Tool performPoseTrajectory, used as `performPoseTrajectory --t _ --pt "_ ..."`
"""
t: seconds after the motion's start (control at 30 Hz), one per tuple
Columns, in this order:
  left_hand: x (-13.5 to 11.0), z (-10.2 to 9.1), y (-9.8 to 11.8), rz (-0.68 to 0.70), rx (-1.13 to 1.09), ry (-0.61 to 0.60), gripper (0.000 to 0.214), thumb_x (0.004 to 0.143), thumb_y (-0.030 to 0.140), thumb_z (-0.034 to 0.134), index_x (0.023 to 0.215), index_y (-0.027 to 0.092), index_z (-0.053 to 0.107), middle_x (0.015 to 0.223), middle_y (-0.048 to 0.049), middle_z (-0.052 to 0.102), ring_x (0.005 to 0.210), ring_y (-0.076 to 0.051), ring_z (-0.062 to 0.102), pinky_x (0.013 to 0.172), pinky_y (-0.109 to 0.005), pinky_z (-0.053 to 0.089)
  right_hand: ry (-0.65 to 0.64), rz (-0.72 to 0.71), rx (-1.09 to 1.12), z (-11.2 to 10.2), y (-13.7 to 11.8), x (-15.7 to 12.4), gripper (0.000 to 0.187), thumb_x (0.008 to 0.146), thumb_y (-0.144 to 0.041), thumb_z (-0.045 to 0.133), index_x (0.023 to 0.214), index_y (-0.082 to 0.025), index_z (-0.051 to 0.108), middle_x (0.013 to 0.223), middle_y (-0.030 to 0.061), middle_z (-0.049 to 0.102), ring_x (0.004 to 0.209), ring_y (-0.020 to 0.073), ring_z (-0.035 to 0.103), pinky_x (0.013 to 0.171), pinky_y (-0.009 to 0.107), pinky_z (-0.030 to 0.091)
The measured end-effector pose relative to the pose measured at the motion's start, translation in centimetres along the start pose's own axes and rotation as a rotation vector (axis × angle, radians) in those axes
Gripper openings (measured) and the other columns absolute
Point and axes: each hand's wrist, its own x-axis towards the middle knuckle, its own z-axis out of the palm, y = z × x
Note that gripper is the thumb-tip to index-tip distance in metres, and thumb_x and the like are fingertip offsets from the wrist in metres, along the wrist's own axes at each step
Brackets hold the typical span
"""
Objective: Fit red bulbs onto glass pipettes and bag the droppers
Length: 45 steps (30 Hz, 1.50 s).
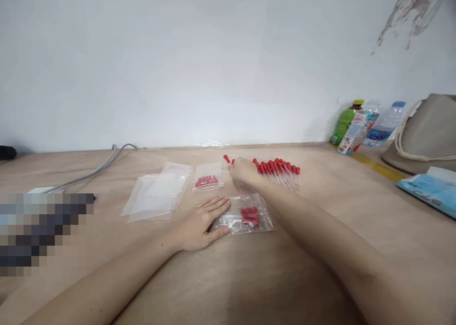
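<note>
My left hand [201, 223] lies flat on the wooden table [249, 277], fingers stretched, its thumb and fingertips on the left edge of a clear zip bag [245, 214] that holds red-capped droppers. My right hand [242, 171] reaches forward to a row of red-capped glass droppers [280, 170]. Its fingers curl down among the leftmost droppers; what they grip is hidden. One dropper's red cap [226, 158] sticks out just left of that hand. Another filled bag [208, 177] lies beyond my left hand.
A stack of empty clear bags [156, 196] lies to the left. A grey cable [92, 172] runs at the back left. Three bottles [356, 125], a beige bag [427, 135] and a blue packet [431, 189] stand at the right.
</note>
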Motion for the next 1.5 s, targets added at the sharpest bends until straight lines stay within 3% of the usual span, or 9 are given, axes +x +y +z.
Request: performPoseTrajectory --t 0.13,0.23,0.3,0.43,0.53,0.77,1.03,1.33,1.5 --pt "0.1 0.0 0.0 -0.002 -0.007 -0.008 0.061 0.086 0.051 0.033 0.138 0.021 0.02 0.143 -0.0055 0.02 0.132 -0.021 0.017 0.108 -0.039 0.018 0.065 -0.122 0.199 -2.3 4.3 -2.4 0.028 0.087 -0.036 0.033 0.094 -0.016 0.052 0.087 0.0059 0.063 0.079 0.0136 0.058 0.068 0.024 0.042" --pt "0.1 0.0 0.0 0.001 -0.011 -0.005 0.061 0.086 0.052 0.033 0.138 0.021 0.019 0.143 -0.0054 0.019 0.132 -0.022 0.017 0.108 -0.04 0.019 0.178 -0.172 0.707 -2.7 8.2 -5.0 0.037 0.079 -0.036 0.048 0.107 -0.016 0.038 0.068 -0.0013 0.057 0.066 0.0129 0.058 0.06 0.025 0.045" --pt "0.1 0.0 0.0 -0.003 -0.014 -0.007 0.061 0.086 0.052 0.033 0.138 0.022 0.019 0.143 -0.005 0.019 0.132 -0.022 0.017 0.108 -0.04 0.018 0.198 -0.094 0.887 -2.5 10.2 -6.7 0.058 0.073 -0.034 0.056 0.119 -0.019 0.024 0.064 -0.0076 0.049 0.047 0.009 0.051 0.047 0.022 0.044" --pt "0.0 0.0 0.0 -0.002 -0.023 0.006 0.061 0.086 0.051 0.034 0.137 0.023 0.02 0.143 -0.0043 0.021 0.131 -0.022 0.018 0.108 -0.04 0.019 0.225 0.1 1.047 -1.7 11.5 -8.7 0.081 0.066 -0.026 0.06 0.126 -0.026 0.007 0.064 -0.0107 0.044 0.041 0.0088 0.052 0.039 0.021 0.044" --pt "0.1 -0.1 0.1 -0.003 -0.016 0.011 0.06 0.086 0.051 0.035 0.137 0.023 0.021 0.142 -0.0046 0.022 0.131 -0.022 0.019 0.108 -0.041 0.02 0.207 0.214 1.12 -1.1 10.5 -9.1 0.07 0.066 -0.023 0.059 0.119 -0.025 0.014 0.061 -0.0105 0.046 0.045 0.0112 0.056 0.045 0.025 0.051" --pt "0.0 -0.2 0.4 -0.035 -0.017 0.002 0.064 0.085 0.052 0.034 0.138 0.021 0.017 0.143 -0.0051 0.022 0.131 -0.022 0.02 0.107 -0.039 0.021 0.041 0.343 1.405 -0.3 8.6 -10.2 0.015 0.081 -0.021 0.043 0.09 -0.023 0.031 0.064 -0.0035 0.056 0.059 0.0118 0.062 0.064 0.03 0.053" --pt "-0.1 -0.1 0.2 -0.028 -0.018 0.008 0.065 0.086 0.052 0.034 0.139 0.022 0.012 0.144 -0.0039 0.019 0.132 -0.023 0.018 0.107 -0.04 0.021 -0.212 0.019 0.962 -1.3 10.3 -11.0 0.027 0.069 -0.036 0.06 0.085 -0.016 0.056 0.066 -0.0016 0.057 0.051 0.0069 0.049 0.051 0.022 0.043" --pt "-0.1 0.1 0.1 -0.021 -0.016 0.031 0.064 0.085 0.053 0.034 0.139 0.022 0.015 0.143 -0.0051 0.022 0.131 -0.024 0.02 0.106 -0.04 0.023 -0.104 -0.124 0.739 0.1 9.4 -10.3 0.019 0.069 -0.034 0.06 0.074 -0.015 0.06 0.067 0.0014 0.061 0.058 0.0111 0.053 0.054 0.024 0.044" --pt "-0.1 0.1 0.1 -0.026 -0.012 0.022 0.065 0.085 0.053 0.034 0.139 0.021 0.016 0.143 -0.005 0.022 0.131 -0.023 0.02 0.107 -0.039 0.022 -0.051 -0.218 0.552 0.3 9.1 -10.3 0.019 0.073 -0.033 0.056 0.071 -0.018 0.066 0.08 0.0034 0.061 0.074 0.0144 0.055 0.067 0.028 0.045"
